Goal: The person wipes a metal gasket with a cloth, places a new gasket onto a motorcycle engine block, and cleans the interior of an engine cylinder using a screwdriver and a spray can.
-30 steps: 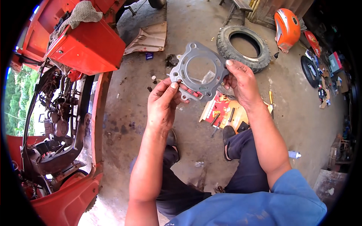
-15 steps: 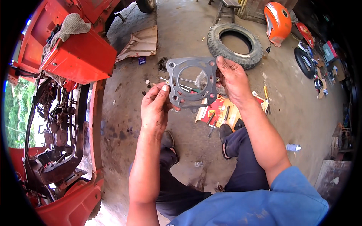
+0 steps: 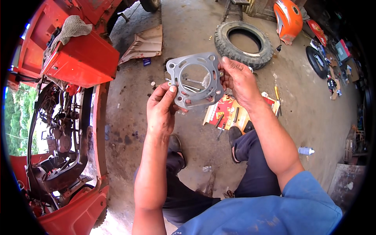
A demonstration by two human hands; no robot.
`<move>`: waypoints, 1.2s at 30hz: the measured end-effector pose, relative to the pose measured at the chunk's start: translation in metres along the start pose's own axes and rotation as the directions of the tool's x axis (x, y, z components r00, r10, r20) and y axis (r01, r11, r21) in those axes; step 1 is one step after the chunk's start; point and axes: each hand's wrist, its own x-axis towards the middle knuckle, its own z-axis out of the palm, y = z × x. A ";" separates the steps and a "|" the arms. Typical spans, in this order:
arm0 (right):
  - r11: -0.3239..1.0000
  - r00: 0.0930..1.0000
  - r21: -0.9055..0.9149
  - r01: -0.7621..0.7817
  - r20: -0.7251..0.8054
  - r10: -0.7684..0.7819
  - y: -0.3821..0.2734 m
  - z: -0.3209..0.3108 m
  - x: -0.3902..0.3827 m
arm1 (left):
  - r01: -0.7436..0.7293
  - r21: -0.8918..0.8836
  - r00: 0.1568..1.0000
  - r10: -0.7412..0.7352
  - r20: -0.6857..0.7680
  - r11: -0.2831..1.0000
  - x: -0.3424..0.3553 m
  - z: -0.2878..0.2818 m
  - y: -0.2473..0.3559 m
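Between my hands I hold up a flat grey head gasket (image 3: 177, 71), squarish, with one large round opening and several smaller holes and slots near its rim. My left hand (image 3: 159, 109) pinches its lower left edge, thumb on top and fingers beneath. At the right edge, my right hand (image 3: 243, 81) has the gasket between thumb and curled fingers; the fingertips are partly hidden behind it. Through the big opening show some thin metal tools and a piece of clear plastic, lying below.
A red and yellow cardboard sheet (image 3: 213, 114) with tools lies by my feet. Beyond it is a tyre (image 3: 256, 60). A red vehicle (image 3: 88, 62) with an exposed engine stands left. An orange tank (image 3: 288, 21) and scattered parts are far right; a spray can (image 3: 306, 150) lies nearer.
The gasket has tilted in my hands, its far edge rising and shifting slightly left, and its face now looks lighter. Both hands keep their hold.
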 end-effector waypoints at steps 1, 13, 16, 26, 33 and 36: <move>0.999 0.999 -0.050 0.016 0.029 -0.015 0.001 -0.003 0.000 | -0.005 0.010 1.000 0.005 -0.008 1.000 0.001 0.000 0.000; 0.982 0.996 -0.170 0.080 0.056 -0.072 0.005 -0.008 0.000 | 0.017 0.025 1.000 -0.017 -0.013 1.000 0.006 -0.001 -0.001; 0.981 0.997 -0.177 0.080 0.034 -0.075 0.006 -0.005 0.000 | 0.011 0.022 1.000 -0.011 -0.012 1.000 0.005 -0.001 -0.001; 0.970 0.994 -0.221 0.100 -0.012 -0.105 0.009 -0.009 0.003 | 0.003 0.030 1.000 -0.004 0.017 1.000 0.001 0.003 0.008; 0.978 0.992 -0.173 0.117 0.059 -0.108 0.005 0.002 -0.009 | 0.032 -0.021 0.999 -0.032 0.006 0.999 0.000 0.005 0.003; 0.959 0.978 -0.212 0.186 0.130 -0.161 0.005 0.007 -0.015 | 0.041 -0.016 0.999 -0.041 -0.002 0.999 0.000 0.006 0.001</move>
